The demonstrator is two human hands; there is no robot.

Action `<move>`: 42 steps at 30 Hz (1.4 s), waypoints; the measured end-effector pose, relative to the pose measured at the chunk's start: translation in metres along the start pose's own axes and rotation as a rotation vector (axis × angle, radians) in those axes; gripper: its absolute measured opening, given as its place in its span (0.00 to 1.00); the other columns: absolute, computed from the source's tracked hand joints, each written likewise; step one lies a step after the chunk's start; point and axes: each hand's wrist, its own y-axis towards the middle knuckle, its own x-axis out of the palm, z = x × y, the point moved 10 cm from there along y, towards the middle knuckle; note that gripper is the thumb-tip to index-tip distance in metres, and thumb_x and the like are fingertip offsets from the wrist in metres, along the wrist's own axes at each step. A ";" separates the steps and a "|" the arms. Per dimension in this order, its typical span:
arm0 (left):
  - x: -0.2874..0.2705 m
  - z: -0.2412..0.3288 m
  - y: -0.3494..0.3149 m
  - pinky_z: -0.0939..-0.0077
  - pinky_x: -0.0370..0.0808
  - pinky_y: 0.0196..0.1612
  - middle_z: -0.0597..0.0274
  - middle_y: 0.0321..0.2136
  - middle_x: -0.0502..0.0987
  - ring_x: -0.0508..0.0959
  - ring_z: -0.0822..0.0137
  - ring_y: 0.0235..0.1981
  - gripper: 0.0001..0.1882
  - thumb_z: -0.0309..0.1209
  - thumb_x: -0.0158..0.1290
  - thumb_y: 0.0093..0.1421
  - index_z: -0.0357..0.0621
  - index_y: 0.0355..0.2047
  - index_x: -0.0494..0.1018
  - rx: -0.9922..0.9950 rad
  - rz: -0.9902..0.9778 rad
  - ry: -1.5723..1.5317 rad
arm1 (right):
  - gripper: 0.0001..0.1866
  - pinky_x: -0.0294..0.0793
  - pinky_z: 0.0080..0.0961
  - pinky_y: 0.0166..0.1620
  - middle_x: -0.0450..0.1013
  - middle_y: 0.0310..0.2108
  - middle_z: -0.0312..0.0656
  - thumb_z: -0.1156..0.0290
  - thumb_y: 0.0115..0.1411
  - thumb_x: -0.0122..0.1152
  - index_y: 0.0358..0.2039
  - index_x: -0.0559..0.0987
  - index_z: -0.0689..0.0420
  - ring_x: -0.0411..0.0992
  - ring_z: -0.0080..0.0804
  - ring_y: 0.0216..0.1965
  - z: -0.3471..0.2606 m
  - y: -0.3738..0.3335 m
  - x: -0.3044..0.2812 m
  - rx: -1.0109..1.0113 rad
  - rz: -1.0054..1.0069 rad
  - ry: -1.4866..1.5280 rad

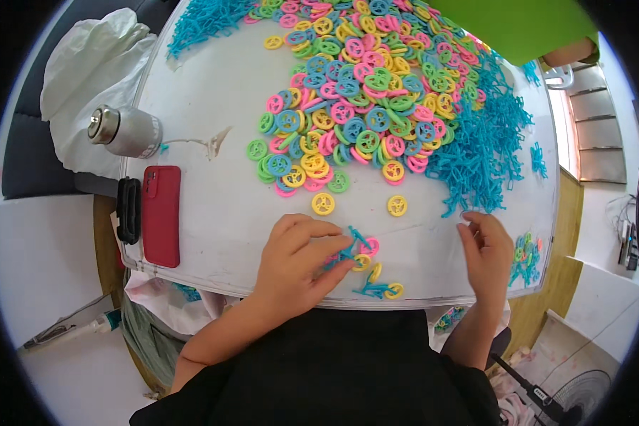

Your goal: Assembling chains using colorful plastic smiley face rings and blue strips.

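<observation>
My left hand (295, 259) is over the near middle of the white table, its thumb and fingers closed round a blue plastic piece (349, 250). A pink wheel (369, 246) and a yellow wheel (361, 263) show beside the fingertips; whether they are joined to that piece is partly hidden. Just nearer me lie a blue piece (373, 290) and yellow wheels (395, 290). My right hand (488, 248) reaches the near edge of the heap of blue plastic pieces (479, 153), fingers curled and apart from the thumb, with nothing visible between them.
A large heap of coloured toy wheels (362, 92) covers the table's far middle. Two yellow wheels (323, 204) lie apart before it. At left are a red phone (162, 216), a black case (128, 211) and a metal flask (124, 130). A person in green (515, 28) stands across.
</observation>
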 end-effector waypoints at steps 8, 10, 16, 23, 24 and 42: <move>-0.004 -0.001 0.000 0.69 0.72 0.37 0.58 0.31 0.79 0.77 0.59 0.33 0.11 0.20 0.64 0.48 0.40 0.33 0.79 0.010 0.010 -0.062 | 0.14 0.71 0.37 0.29 0.74 0.23 0.46 0.63 0.55 0.69 0.30 0.78 0.62 0.72 0.43 0.23 -0.003 0.002 0.029 0.075 0.124 -0.270; -0.004 -0.003 -0.002 0.70 0.72 0.37 0.58 0.31 0.79 0.78 0.59 0.33 0.10 0.20 0.64 0.48 0.40 0.33 0.79 -0.001 0.016 -0.064 | 0.13 0.71 0.37 0.29 0.73 0.22 0.46 0.64 0.56 0.67 0.30 0.77 0.62 0.71 0.43 0.23 0.000 -0.001 0.027 0.088 0.127 -0.274; -0.009 -0.010 -0.003 0.69 0.72 0.36 0.62 0.31 0.79 0.77 0.60 0.32 0.10 0.21 0.65 0.47 0.43 0.32 0.79 -0.043 0.047 -0.074 | 0.07 0.73 0.24 0.30 0.77 0.24 0.43 0.74 0.60 0.62 0.37 0.80 0.64 0.76 0.25 0.25 0.019 -0.022 0.000 0.138 0.122 -0.140; -0.002 -0.005 0.002 0.70 0.72 0.37 0.57 0.31 0.80 0.78 0.60 0.32 0.09 0.19 0.62 0.49 0.39 0.33 0.79 -0.002 0.010 -0.094 | 0.12 0.79 0.20 0.35 0.80 0.32 0.42 0.78 0.65 0.56 0.48 0.79 0.64 0.79 0.26 0.30 0.017 -0.011 -0.009 0.108 0.285 0.252; -0.003 -0.004 0.002 0.70 0.72 0.37 0.57 0.31 0.80 0.78 0.60 0.32 0.09 0.19 0.62 0.49 0.39 0.33 0.79 0.002 0.011 -0.095 | 0.12 0.79 0.20 0.35 0.80 0.32 0.42 0.78 0.65 0.56 0.48 0.79 0.64 0.79 0.26 0.30 0.019 -0.011 -0.011 0.106 0.282 0.256; 0.008 0.029 -0.001 0.66 0.77 0.42 0.57 0.40 0.82 0.81 0.55 0.40 0.23 0.25 0.68 0.46 0.44 0.44 0.77 0.092 -0.214 -0.232 | 0.09 0.76 0.29 0.32 0.78 0.29 0.42 0.76 0.52 0.71 0.34 0.81 0.58 0.77 0.32 0.27 -0.143 -0.036 0.056 -0.540 -0.561 0.645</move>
